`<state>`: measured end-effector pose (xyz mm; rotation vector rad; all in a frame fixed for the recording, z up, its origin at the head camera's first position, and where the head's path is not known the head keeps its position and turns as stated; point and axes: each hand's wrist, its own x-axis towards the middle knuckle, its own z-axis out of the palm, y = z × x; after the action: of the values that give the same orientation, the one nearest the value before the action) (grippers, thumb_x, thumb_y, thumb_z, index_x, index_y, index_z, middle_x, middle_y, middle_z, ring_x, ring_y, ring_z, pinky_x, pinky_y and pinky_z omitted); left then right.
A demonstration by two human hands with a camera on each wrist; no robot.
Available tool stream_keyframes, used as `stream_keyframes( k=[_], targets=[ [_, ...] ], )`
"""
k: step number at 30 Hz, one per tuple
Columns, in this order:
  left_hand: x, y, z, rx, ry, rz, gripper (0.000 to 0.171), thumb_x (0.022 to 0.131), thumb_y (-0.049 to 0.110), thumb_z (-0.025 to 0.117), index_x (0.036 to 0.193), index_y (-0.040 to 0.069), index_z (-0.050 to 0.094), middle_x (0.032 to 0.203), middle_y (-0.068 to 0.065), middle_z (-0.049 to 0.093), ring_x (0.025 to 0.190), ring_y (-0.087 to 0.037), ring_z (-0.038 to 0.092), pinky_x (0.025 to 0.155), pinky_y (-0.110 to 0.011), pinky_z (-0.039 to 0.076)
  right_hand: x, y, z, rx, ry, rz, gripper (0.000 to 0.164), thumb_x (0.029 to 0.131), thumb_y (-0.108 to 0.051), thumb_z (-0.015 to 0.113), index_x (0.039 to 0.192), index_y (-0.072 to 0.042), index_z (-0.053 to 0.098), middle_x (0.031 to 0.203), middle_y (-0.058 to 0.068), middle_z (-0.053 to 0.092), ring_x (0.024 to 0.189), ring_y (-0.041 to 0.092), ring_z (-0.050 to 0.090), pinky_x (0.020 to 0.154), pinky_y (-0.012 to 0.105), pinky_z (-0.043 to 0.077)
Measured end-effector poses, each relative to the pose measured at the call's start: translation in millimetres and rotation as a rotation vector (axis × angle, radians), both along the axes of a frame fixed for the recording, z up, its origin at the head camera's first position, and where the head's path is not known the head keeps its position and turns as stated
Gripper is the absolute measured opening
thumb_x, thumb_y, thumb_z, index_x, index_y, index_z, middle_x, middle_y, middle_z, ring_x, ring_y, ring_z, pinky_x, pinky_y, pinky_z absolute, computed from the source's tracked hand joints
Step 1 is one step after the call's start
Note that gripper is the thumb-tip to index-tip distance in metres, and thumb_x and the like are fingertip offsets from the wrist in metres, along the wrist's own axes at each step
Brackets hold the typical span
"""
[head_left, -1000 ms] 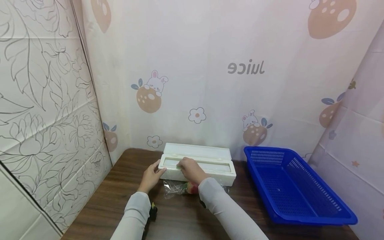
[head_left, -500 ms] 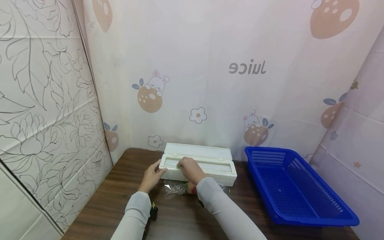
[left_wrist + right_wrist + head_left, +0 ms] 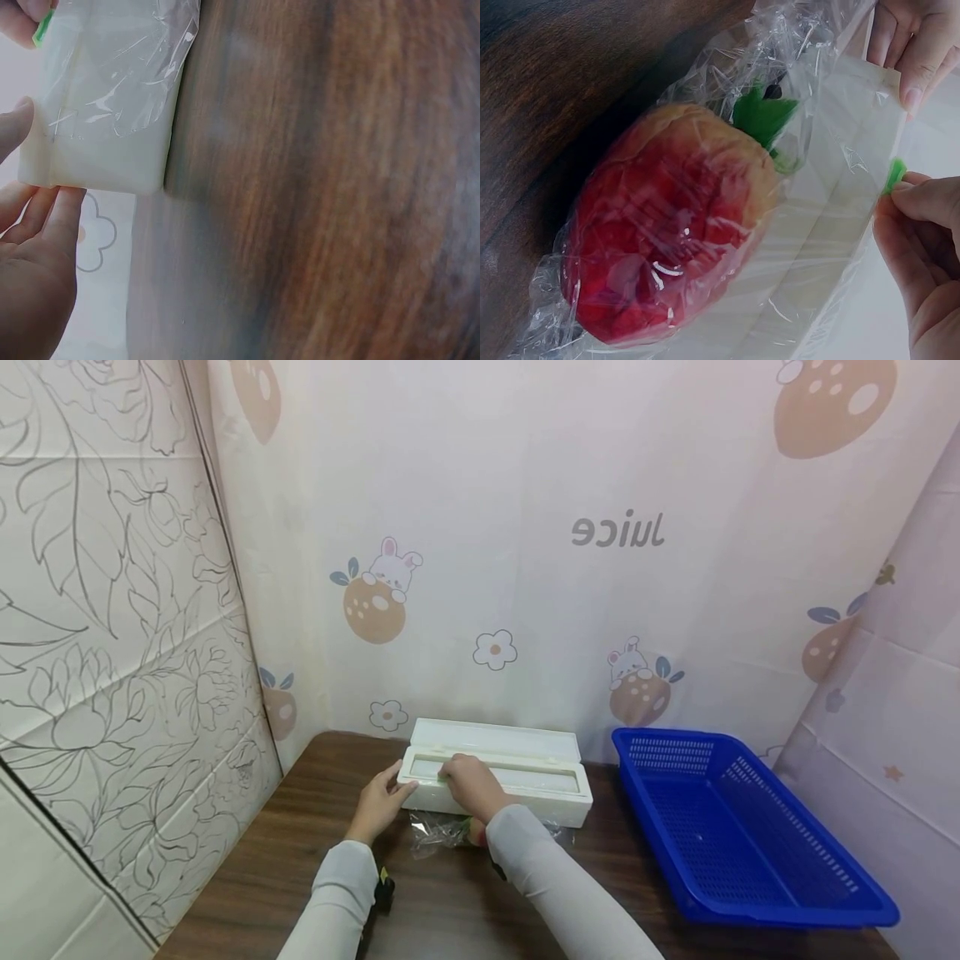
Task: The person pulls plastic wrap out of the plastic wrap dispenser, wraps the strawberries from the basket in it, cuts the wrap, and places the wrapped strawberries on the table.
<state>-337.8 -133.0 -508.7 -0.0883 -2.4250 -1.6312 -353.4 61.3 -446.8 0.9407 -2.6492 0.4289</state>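
Observation:
A long white cling film dispenser (image 3: 543, 807) lies across the back of the table with its lid (image 3: 495, 739) tipped up. My left hand (image 3: 378, 803) grips its left end, thumb at the top edge and fingers against the end face. With thumb and fingertips, my right hand (image 3: 930, 240) pinches a small green cutter slider (image 3: 894, 176) on the top edge, left of the middle. Clear cling film (image 3: 124, 79) hangs down the front. It drapes over a red-and-yellow fruit with green leaves (image 3: 667, 232), which my right forearm partly hides in the head view.
A blue plastic basket (image 3: 678, 877) stands on the right of the wooden table (image 3: 247, 860). Behind the dispenser hangs a printed curtain (image 3: 480, 568). A black strap device (image 3: 384, 892) sits at my left wrist.
My right hand has slid slightly left along the dispenser with the cutter slider, and its sleeve now covers more of the fruit. My left hand keeps its place.

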Motion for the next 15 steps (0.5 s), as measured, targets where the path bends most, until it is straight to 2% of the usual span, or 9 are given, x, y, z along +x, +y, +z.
stream_keyframes(
  k=[15],
  targets=[
    [0.4, 0.4, 0.6, -0.007, -0.007, 0.010, 0.064, 0.094, 0.021, 0.073, 0.146, -0.005, 0.045, 0.145, -0.025, 0.049, 0.130, -0.035, 0.052, 0.103, -0.039, 0.046, -1.0, -3.6, 0.0, -0.011, -0.001, 0.021, 0.017, 0.090, 0.003, 0.067, 0.100, -0.007, 0.077, 0.093, 0.006, 0.072, 0.090, 0.019, 0.070, 0.082, 0.025, 0.056]
  ],
)
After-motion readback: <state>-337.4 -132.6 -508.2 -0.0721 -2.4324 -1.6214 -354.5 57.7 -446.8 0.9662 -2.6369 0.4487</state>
